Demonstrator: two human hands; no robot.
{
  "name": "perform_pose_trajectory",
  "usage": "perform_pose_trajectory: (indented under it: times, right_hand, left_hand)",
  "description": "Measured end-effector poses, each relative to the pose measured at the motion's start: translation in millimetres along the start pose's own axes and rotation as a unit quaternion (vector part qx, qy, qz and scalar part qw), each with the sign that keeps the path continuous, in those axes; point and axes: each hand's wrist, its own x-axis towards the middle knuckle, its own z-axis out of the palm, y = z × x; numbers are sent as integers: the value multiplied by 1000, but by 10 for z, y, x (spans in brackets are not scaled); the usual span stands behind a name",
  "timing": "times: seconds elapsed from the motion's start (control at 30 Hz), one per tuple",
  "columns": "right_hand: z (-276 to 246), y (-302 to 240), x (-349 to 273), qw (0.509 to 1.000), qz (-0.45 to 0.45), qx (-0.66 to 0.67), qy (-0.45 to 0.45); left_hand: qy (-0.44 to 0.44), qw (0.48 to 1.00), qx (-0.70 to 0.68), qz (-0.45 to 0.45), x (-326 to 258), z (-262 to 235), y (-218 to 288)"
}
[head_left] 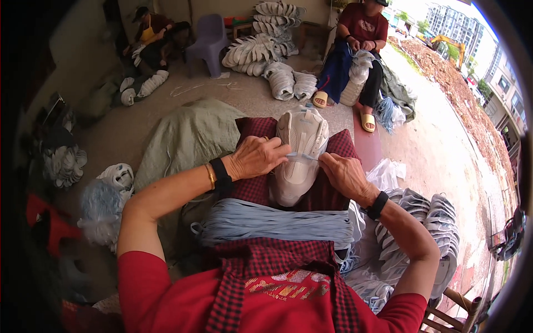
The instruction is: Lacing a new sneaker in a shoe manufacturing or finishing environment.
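A white shoe upper [294, 178] rests toe toward me on a dark red checked cloth [255, 188] over my lap. Across its lower eyelets runs a light blue shoelace [302, 157]. At the upper's left side, my left hand [258, 159] pinches one end of the lace. My right hand [345, 173] grips the other end on the right, fingertips pressed together. Closer to my body lies a thick bundle of light blue laces [272, 223].
Stacked shoe uppers [416, 222] stand at my right by a wooden chair [455, 311]. A green sack [191, 133] and a plastic bag of laces [100, 205] lie left. Beyond are a purple chair [208, 41], more uppers [258, 53] and two seated people [363, 28].
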Motion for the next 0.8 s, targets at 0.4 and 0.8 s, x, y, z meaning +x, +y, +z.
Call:
perform_pose_trajectory:
  times: [0.4, 0.8]
  right_hand:
    - [-997, 478, -1129, 975, 174, -125, 58]
    - [-3132, 915, -3274, 820, 403, -395, 100]
  left_hand:
    - [4, 976, 165, -142, -1290, -1123, -832]
    - [115, 836, 301, -444, -4343, -3422, -1805]
